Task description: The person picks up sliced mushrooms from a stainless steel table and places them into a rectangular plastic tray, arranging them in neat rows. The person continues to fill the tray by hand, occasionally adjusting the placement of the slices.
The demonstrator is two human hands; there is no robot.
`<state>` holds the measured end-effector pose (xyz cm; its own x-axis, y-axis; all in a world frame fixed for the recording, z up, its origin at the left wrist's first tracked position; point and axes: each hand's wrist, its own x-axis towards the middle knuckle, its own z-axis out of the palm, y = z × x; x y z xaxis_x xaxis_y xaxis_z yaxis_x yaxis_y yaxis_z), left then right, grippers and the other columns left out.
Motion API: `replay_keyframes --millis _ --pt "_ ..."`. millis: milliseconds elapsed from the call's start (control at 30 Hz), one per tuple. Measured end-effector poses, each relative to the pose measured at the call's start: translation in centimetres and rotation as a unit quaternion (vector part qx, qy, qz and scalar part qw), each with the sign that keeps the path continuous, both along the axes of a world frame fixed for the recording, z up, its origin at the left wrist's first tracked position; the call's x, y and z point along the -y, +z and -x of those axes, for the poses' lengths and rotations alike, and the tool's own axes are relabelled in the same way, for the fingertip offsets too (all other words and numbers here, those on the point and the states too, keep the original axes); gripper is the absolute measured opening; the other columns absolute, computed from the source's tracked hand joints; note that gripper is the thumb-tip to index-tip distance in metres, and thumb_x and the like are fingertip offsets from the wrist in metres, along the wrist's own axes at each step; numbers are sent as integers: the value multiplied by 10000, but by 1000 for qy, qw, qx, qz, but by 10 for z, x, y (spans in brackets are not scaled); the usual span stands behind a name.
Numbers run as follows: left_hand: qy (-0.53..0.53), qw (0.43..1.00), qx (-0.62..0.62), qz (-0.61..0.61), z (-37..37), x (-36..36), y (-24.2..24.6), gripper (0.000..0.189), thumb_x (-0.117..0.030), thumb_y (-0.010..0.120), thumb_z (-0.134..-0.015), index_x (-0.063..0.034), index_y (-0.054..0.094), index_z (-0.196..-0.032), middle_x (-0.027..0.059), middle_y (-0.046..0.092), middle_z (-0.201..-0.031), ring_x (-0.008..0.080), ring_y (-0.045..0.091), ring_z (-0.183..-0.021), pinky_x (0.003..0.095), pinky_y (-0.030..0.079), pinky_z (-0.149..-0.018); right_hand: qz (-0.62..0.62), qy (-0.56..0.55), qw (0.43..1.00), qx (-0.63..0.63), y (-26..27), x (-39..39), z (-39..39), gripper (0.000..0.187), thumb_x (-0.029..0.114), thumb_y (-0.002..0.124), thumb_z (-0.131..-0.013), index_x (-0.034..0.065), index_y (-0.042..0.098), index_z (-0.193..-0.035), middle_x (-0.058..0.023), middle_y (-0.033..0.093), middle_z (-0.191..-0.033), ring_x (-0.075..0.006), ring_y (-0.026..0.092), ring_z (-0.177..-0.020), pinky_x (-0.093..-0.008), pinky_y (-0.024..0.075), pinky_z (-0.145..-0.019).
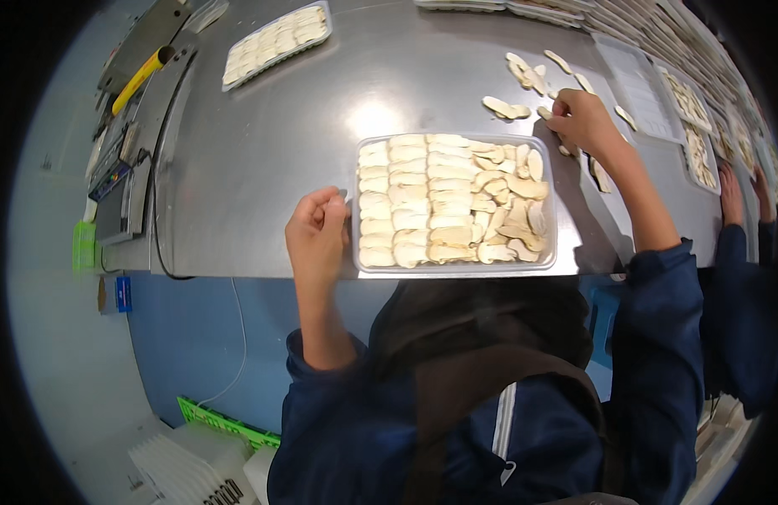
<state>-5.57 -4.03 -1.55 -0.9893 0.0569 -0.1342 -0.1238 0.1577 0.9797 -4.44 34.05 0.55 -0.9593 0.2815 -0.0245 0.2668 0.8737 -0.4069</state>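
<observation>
In front of me a clear plastic tray (555, 208) lies at the table's near edge. Its left part bears neat overlapping rows of pale mushroom slices (409, 196); on its right side, smaller slices (512, 208) lie at mixed angles. My right hand (581, 120) is beyond the tray's far right corner, fingertips pinched on a mushroom slice (544, 113). Loose slices (526, 72) are scattered around it on the metal. Beside the tray's left wall, my left hand (317, 221) has curled fingers. A small grey piece (343, 192) shows at its fingertips; whether it is held is unclear.
Another filled tray (278, 44) sits at the far left of the steel table (250, 158). Stacked trays (546, 9), an unfilled clear tray (641, 88) and a co-worker's hands (731, 196) are at right. A scale-like device (120, 202) and its cable (154, 214) lie left.
</observation>
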Motion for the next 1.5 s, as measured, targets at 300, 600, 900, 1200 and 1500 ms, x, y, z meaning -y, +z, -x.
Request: replay_keyframes --millis 300,600,900,1200,1500 --pt "44 994 -100 16 23 -4 -16 195 -73 547 -900 66 566 -1036 3 573 -739 27 477 -603 173 386 -533 127 -46 984 116 12 -7 12 136 57 681 -694 2 556 -702 -66 598 -645 -108 564 -549 -263 456 -490" --pt "58 994 -86 37 16 -5 -12 207 -82 553 -896 59 576 -1045 31 621 -787 50 530 -671 191 432 -614 594 -156 782 -107 25 -21 0 127 2 577 -792 -3 523 -907 -60 574 -781 -110 583 -700 -230 517 -600" --pt "46 995 -91 18 21 -5 -15 195 -80 556 -894 61 578 -1028 5 593 -751 34 501 -642 176 411 -585 119 34 992 27 7 38 43 363 324 664 -760 -11 651 -900 -138 642 -782 -202 596 -725 -315 474 -679" --pt "56 995 -83 11 15 -7 -13 182 -79 556 -898 49 582 -1023 -27 543 -710 14 450 -583 163 379 -531 528 -101 842 -47 7 -25 30 287 294 711 -743 25 646 -817 -73 619 -737 -144 538 -608 -259 463 -516" --pt "42 994 -103 22 17 -8 -13 175 -94 561 -903 37 582 -1017 -30 528 -681 17 442 -566 161 372 -509 564 -100 815 -85 21 -71 -3 174 210 625 -843 48 615 -905 -13 557 -777 -71 487 -635 -160 368 -499"
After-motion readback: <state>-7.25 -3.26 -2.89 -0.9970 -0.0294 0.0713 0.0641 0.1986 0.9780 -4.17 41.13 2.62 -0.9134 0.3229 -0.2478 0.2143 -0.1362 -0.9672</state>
